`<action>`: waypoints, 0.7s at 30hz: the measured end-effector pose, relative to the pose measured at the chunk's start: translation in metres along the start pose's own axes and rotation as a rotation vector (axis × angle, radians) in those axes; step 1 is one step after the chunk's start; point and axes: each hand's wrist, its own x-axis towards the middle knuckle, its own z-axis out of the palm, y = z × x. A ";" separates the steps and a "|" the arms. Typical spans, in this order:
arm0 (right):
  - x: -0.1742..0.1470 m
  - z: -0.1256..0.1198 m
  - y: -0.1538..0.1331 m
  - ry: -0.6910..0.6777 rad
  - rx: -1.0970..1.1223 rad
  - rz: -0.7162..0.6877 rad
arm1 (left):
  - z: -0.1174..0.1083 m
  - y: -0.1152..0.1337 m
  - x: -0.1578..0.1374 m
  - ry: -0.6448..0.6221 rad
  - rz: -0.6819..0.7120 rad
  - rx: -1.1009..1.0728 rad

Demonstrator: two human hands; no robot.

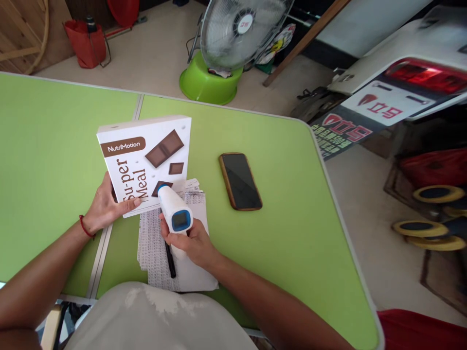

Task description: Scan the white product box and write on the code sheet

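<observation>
A white box [160, 146] with brown chocolate pictures and the words "NutriMotion" and "Su-per Meal" is held up by my left hand [109, 204], thumb across its lower front. My right hand [193, 242] grips a white infrared thermometer [171, 206] with a blue-rimmed screen. Its front end overlaps the lower part of the box in view; whether they touch I cannot tell. Below both hands lies a stack of printed and written sheets [195, 272]. On the sheets rests a black pen [170, 262], its upper end hidden behind the right hand and thermometer.
A smartphone [241, 181] in a brown case lies right of the papers on the green table [292, 233]. Past the far edge, a fan [244, 29] stands by an upturned green tub [209, 82]. A vehicle's rear light [426, 75] is close to the right side.
</observation>
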 end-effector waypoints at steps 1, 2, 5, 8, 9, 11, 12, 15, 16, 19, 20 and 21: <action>0.000 0.000 0.000 -0.002 -0.002 0.001 | 0.000 0.000 0.000 -0.001 0.005 -0.002; 0.000 0.000 0.001 -0.002 -0.005 0.003 | 0.001 0.001 0.000 -0.002 0.011 -0.007; 0.000 -0.001 0.002 -0.001 -0.013 0.006 | 0.001 0.002 0.001 -0.006 0.025 -0.022; 0.000 -0.001 0.001 -0.004 -0.012 -0.004 | 0.001 0.001 0.001 -0.011 0.029 -0.024; 0.000 -0.001 0.001 -0.008 -0.011 -0.007 | 0.000 0.000 0.001 -0.011 0.030 -0.021; 0.000 -0.001 0.000 -0.013 -0.008 -0.011 | 0.000 0.000 0.001 -0.006 0.032 -0.012; 0.000 -0.001 0.000 -0.013 -0.005 -0.012 | 0.000 -0.001 0.001 -0.005 0.033 -0.007; 0.001 -0.001 0.000 -0.009 0.002 -0.008 | 0.000 0.000 0.001 -0.009 0.039 -0.005; 0.001 -0.001 0.000 -0.009 0.003 -0.008 | 0.000 0.000 0.001 -0.011 0.040 -0.012; 0.001 0.000 0.001 -0.010 0.006 -0.006 | 0.000 0.000 0.001 -0.012 0.043 -0.025; 0.001 0.000 0.001 -0.011 0.008 -0.005 | 0.000 0.000 0.001 -0.011 0.043 -0.022; 0.001 0.000 0.002 -0.012 0.009 -0.003 | 0.000 0.000 0.001 -0.010 0.043 -0.016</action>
